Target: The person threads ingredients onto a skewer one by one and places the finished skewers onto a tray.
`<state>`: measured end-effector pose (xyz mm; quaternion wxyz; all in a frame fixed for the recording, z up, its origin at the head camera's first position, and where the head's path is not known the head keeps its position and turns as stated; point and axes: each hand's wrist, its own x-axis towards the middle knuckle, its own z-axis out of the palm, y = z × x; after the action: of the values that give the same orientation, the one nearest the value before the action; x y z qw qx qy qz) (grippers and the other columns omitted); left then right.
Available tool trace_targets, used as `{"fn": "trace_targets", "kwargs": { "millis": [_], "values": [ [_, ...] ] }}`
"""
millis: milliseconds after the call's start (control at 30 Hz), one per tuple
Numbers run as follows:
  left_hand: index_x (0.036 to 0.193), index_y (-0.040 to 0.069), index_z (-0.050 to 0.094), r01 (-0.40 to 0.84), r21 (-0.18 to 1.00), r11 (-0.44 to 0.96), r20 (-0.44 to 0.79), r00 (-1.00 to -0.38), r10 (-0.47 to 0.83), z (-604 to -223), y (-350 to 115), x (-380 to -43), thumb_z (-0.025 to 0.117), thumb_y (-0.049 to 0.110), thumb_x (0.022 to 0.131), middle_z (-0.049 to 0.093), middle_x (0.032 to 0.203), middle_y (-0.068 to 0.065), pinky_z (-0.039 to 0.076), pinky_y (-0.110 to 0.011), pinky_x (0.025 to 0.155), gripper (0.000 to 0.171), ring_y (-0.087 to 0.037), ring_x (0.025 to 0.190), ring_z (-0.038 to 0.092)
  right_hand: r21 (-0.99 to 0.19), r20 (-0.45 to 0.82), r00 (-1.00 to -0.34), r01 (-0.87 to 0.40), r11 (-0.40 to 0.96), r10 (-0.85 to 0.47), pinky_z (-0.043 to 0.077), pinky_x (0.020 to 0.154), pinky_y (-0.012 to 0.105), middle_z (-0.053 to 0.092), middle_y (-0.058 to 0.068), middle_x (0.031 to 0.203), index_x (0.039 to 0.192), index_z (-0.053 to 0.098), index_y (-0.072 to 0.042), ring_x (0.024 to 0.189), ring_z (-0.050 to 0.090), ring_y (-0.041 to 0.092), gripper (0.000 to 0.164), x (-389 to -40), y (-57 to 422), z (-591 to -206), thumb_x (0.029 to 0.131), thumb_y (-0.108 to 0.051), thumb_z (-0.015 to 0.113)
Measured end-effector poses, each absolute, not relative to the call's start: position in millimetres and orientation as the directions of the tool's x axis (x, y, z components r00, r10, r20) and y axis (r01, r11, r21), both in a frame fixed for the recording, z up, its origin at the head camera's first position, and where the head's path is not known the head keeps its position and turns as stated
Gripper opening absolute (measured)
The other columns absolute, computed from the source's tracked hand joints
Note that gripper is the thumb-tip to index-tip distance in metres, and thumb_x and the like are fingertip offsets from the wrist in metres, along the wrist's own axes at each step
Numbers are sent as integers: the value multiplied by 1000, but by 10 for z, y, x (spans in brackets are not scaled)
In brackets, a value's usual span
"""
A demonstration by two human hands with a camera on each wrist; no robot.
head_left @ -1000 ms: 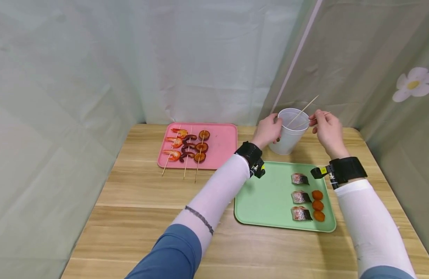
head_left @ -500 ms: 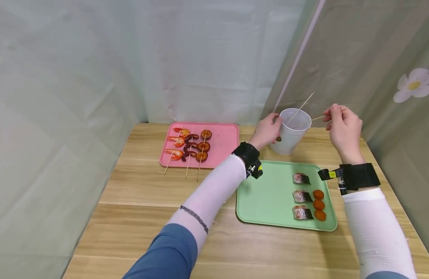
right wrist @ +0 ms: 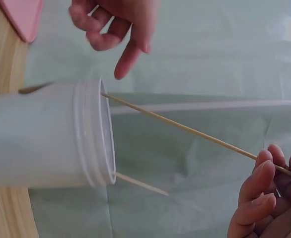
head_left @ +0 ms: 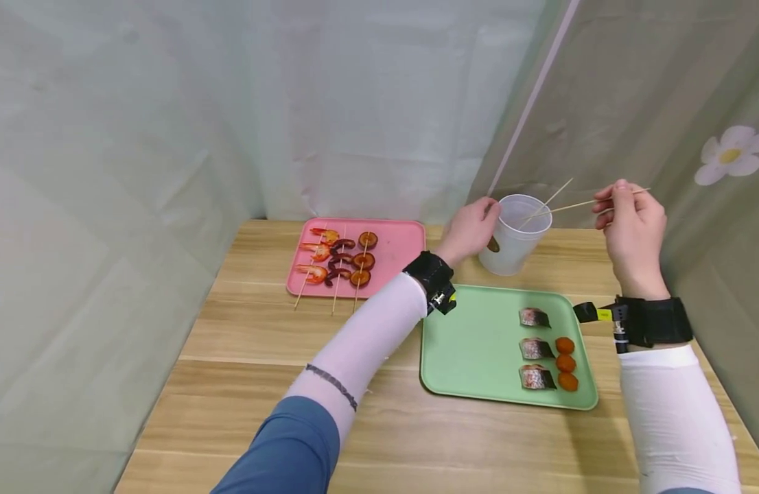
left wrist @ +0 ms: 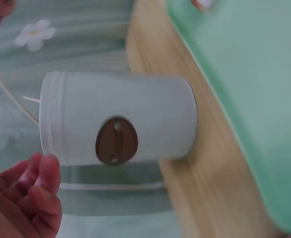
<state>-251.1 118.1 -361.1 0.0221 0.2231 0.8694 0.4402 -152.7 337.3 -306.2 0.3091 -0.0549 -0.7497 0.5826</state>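
Note:
A white cup (head_left: 517,240) with a brown oval patch (left wrist: 116,141) stands upright at the back of the table. My right hand (head_left: 634,230) pinches a thin wooden skewer (right wrist: 185,127) to the right of the cup; its far end is still inside the rim. A second wooden skewer (right wrist: 141,184) leans in the cup and sticks out over the rim. Just left of the rim is my left hand (head_left: 469,231), its fingers loosely bent. In the right wrist view, a gap shows between that hand and the cup.
A green tray (head_left: 472,343) in front of the cup bears several dark-edged fish-like pieces (head_left: 536,348) and orange balls (head_left: 565,363). On a pink tray (head_left: 398,247) at the back left lie skewers with shrimp (head_left: 314,274), dark curled pieces (head_left: 339,261) and round brown slices (head_left: 363,261).
My right hand has moved right, away from the cup, drawing the skewer partly out. My left hand has come slightly left, off the cup's rim.

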Motion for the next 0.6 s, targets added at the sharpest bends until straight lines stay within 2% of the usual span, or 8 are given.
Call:
{"fn": "trace_targets", "kwargs": {
  "millis": [100, 233, 400, 500, 600],
  "values": [
    [132, 17, 69, 513, 578, 635, 257, -853, 454, -3582, 1138, -2497, 42, 36, 117, 72, 121, -2, 52, -30, 87, 37, -16, 111, 68, -912, 404, -799, -317, 259, 445, 46, 60, 17, 64, 2, 86, 97, 74, -5, 63, 53, 13, 34, -1523, 3329, -3056, 114, -27, 53],
    [134, 15, 69, 592, 496, 635, 305, -804, 511, -3580, 1050, -2461, 44, 37, 117, 65, 120, -3, 52, -30, 83, 38, -16, 104, 63, -888, 448, -773, -323, 328, 450, 47, 63, 19, 64, 0, 87, 98, 74, -6, 64, 53, 12, 34, -1494, 3262, -3054, 114, -27, 51],
    [142, 11, 64, 629, 544, 555, 354, -772, 528, -3557, 870, -2418, 44, 34, 117, 58, 128, -7, 49, -27, 89, 40, -17, 108, 60, -819, 542, -706, -324, 473, 456, 46, 64, 20, 65, -5, 86, 98, 73, -6, 64, 54, 11, 37, -1417, 3178, -3041, 115, -27, 48],
    [143, 9, 63, 616, 607, 502, 372, -779, 505, -3530, 753, -2394, 43, 32, 117, 57, 132, -8, 47, -28, 96, 40, -19, 113, 59, -803, 572, -681, -352, 481, 457, 46, 62, 21, 65, -4, 84, 98, 73, -1, 62, 54, 12, 40, -1370, 3138, -3039, 115, -26, 48],
    [146, 9, 62, 590, 654, 473, 370, -796, 480, -3525, 641, -2358, 42, 33, 117, 56, 135, -8, 48, -30, 97, 42, -19, 114, 59, -826, 552, -698, -382, 414, 456, 44, 61, 21, 64, 0, 83, 98, 72, 3, 63, 53, 14, 41, -1320, 3099, -3053, 115, -27, 49]
  ]
}}
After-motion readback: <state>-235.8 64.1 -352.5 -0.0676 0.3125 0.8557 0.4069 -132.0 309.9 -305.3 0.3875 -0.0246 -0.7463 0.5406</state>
